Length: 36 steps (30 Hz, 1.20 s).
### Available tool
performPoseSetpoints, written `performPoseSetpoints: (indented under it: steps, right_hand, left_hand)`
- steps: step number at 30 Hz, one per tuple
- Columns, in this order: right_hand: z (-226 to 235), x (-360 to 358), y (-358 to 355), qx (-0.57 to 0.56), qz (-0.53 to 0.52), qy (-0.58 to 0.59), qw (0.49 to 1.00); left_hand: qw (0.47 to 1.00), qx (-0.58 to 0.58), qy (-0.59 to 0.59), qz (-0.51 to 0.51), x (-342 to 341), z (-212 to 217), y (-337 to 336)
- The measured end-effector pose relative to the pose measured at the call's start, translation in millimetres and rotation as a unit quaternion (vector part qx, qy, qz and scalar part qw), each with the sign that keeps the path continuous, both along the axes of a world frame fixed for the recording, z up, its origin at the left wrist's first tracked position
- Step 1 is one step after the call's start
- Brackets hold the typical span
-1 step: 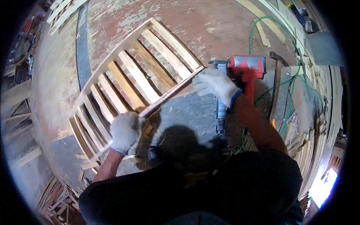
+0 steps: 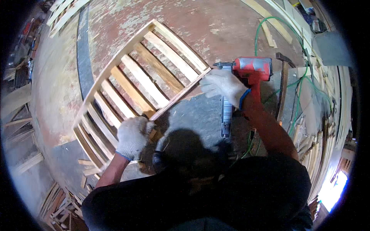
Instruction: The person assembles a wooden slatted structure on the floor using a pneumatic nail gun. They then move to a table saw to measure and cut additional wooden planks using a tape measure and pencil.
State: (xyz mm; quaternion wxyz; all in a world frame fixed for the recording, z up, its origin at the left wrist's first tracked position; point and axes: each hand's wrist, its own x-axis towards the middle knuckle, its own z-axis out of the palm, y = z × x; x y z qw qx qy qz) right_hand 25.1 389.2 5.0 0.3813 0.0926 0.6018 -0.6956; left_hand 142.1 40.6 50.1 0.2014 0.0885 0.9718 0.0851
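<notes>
A slatted wooden frame point(image 2: 109, 77) lies at a slant in front of me, its slats in pale and browner wood between two long rails. My left hand point(image 2: 133, 135), in a whitish knit glove, is closed around the near rail toward its left end. At the frame's right corner is my right hand point(image 2: 223, 85), gloved too, its fingers stretched out beside the rail; whether they touch it I cannot tell. Under and beyond that wrist lies a red nail gun point(image 2: 252, 69) with a long grey magazine. The right glove partly covers the magazine.
A hammer point(image 2: 284, 84) lies right of the nail gun. A green air hose point(image 2: 257, 36) loops along the right side. Stacked wood strips point(image 2: 314, 154) line the right, and offcuts point(image 2: 88, 169) lie at lower left. Another slatted piece point(image 2: 67, 15) sits at the far left.
The frame has shifted slightly to the right and toward me at its left end, and my left hand has moved with it. My right hand and the nail gun are nearly unchanged.
</notes>
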Motion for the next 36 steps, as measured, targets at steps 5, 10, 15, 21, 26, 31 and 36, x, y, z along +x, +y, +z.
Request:
performPoseSetpoints:
  steps: [5,10,15,21,26,31,36]
  right_hand:
    - [8,-20,77,0.238,0.278,0.252,0.896]
    - [58,-2,149,0.403,0.347,0.311,0.788]
    - [87,21,156,0.466,0.215,-0.031,0.858]
    - [1,45,158,0.424,0.085,0.013,0.901]
    - [-31,43,140,0.500,0.015,0.100,0.860]
    - [-43,43,135,0.550,-0.006,0.075,0.832]
    - [-24,33,124,0.298,-0.218,-0.044,0.929]
  left_hand:
    - [0.972,0.079,0.144,-0.167,-84,20,40]
    - [0.919,0.065,0.212,-0.325,-202,2,91]
    - [0.908,-0.004,0.121,-0.402,-263,-48,110]
    - [0.911,0.015,0.062,-0.408,-285,-61,118]
    - [0.887,0.056,0.138,-0.438,-309,-73,99]
    - [0.901,-0.015,0.108,-0.420,-329,-63,103]
    - [0.928,0.000,0.036,-0.370,-330,-64,105]
